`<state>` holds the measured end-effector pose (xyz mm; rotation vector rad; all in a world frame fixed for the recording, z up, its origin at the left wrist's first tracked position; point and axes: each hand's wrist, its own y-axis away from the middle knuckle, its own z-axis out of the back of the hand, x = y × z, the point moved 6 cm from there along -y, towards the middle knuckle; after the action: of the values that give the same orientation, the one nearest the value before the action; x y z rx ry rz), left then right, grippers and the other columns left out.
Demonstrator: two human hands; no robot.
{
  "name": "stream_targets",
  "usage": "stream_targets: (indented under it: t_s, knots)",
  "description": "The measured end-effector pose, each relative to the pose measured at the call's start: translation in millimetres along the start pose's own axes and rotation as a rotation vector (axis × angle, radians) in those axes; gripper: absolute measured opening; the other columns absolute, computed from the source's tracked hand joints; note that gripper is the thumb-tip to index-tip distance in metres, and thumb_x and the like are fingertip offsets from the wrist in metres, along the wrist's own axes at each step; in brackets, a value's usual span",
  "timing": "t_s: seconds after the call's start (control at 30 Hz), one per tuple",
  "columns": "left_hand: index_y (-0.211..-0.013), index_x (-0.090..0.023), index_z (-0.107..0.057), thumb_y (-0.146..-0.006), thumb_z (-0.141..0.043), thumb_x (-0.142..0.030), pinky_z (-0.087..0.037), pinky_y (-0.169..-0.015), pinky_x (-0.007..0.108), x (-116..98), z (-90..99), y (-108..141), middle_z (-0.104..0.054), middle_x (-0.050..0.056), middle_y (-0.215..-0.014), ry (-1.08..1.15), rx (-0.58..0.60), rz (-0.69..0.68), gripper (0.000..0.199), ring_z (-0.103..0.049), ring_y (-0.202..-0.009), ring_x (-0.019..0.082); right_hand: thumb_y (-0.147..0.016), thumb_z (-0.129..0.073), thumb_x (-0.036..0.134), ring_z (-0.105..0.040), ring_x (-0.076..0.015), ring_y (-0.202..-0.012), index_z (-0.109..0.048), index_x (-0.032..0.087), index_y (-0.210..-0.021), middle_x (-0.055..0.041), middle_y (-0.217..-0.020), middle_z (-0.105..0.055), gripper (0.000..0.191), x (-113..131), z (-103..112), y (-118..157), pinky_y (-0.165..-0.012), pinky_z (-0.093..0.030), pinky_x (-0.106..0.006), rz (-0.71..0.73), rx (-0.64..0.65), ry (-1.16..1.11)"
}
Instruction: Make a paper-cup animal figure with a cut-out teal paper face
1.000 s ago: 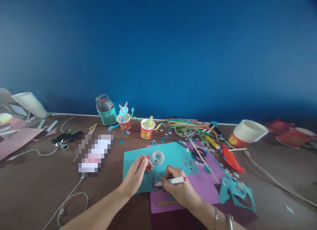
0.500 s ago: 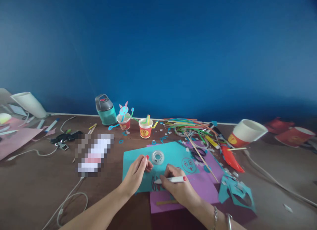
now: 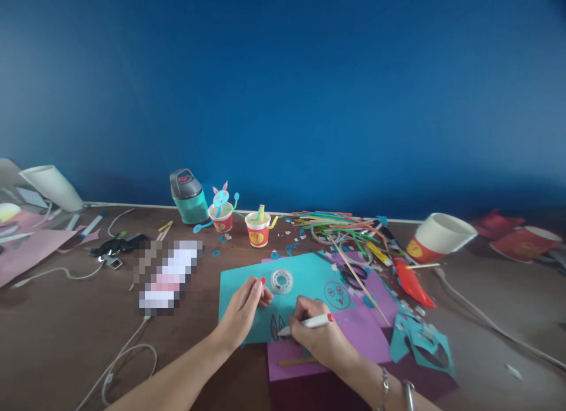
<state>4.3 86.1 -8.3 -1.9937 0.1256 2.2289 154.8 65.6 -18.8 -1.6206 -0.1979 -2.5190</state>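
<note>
My right hand (image 3: 319, 331) is closed around a white marker (image 3: 316, 322) with a red end, its tip on a drawing of pointed ear shapes (image 3: 277, 326) near the lower edge of a turquoise sheet (image 3: 252, 281). Between the thumb and fingers of my left hand (image 3: 246, 305) is a small red cap (image 3: 263, 280); this hand rests on the sheet's left part. A clear tape roll (image 3: 282, 280) lies just beyond both hands. Right of it, a round face with eyes and mouth is drawn (image 3: 336, 295). Purple paper (image 3: 362, 340) lies under the turquoise sheet.
Two small paper cups (image 3: 257, 234) and a teal bottle (image 3: 190, 201) stand near the blue wall. Coloured straws (image 3: 340, 222), scissors (image 3: 355, 275) and a large cup (image 3: 437, 237) are at right. A blurred phone (image 3: 170, 275) with its cable lies left.
The marker tip has shifted slightly right and down across the ear drawing with my right hand. The cup with yellow straws stands slightly further left. My left hand has barely moved.
</note>
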Motion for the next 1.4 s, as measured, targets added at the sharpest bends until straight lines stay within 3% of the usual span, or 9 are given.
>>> stream_targets:
  t_s: [0.2,0.5,0.83,1.07,1.4]
  knots:
    - [-0.069,-0.020,-0.045,-0.089,-0.036,-0.048,-0.049,-0.069,0.030,3.5,-0.3,-0.3,-0.060,0.002,-0.073,0.009,0.004,-0.005,0.036,-0.059,-0.071,0.017,-0.064,-0.048,0.021,-0.031,-0.0074,-0.042,-0.037,0.022,-0.052,0.0080,-0.043,-0.036,0.016,-1.9,-1.2,-0.2,-0.040,-0.024,-0.020,-0.020,0.025,-0.036]
    - [-0.070,-0.020,-0.045,-0.091,-0.034,-0.047,-0.049,-0.070,0.030,2.2,-0.5,-0.4,-0.060,0.002,-0.075,-0.007,0.017,-0.002,0.036,-0.059,-0.072,0.017,-0.072,-0.051,0.026,-0.037,-0.0092,-0.048,-0.039,0.021,-0.056,0.0062,-0.048,-0.042,0.021,1.4,2.4,-0.2,-0.045,-0.029,-0.020,0.032,0.000,0.012]
    - [-0.069,-0.020,-0.045,-0.091,-0.035,-0.046,-0.049,-0.069,0.029,5.1,0.0,-0.8,-0.060,0.002,-0.074,0.012,0.010,-0.014,0.035,-0.059,-0.072,0.017,-0.064,-0.049,0.022,-0.034,-0.0078,-0.040,-0.037,0.022,-0.052,0.0076,-0.042,-0.039,0.016,-4.0,-2.5,-0.4,-0.040,-0.026,-0.020,-0.045,0.034,-0.067]
    - [-0.070,-0.020,-0.046,-0.091,-0.035,-0.046,-0.049,-0.070,0.029,3.8,0.1,0.1,-0.060,0.002,-0.074,-0.009,0.008,-0.009,0.035,-0.059,-0.072,0.017,-0.071,-0.051,0.026,-0.035,-0.0083,-0.045,-0.039,0.021,-0.055,0.0067,-0.045,-0.042,0.021,-0.2,1.9,-0.5,-0.043,-0.028,-0.019,-0.003,0.002,-0.028]
    - [-0.069,-0.020,-0.047,-0.089,-0.037,-0.048,-0.050,-0.069,0.029,4.3,0.9,-0.2,-0.061,0.003,-0.073,0.004,-0.003,-0.017,0.036,-0.060,-0.071,0.017,-0.066,-0.049,0.022,-0.035,-0.0072,-0.040,-0.038,0.021,-0.053,0.0076,-0.041,-0.041,0.017,-3.0,-1.3,-0.4,-0.039,-0.026,-0.018,-0.039,0.032,-0.064]
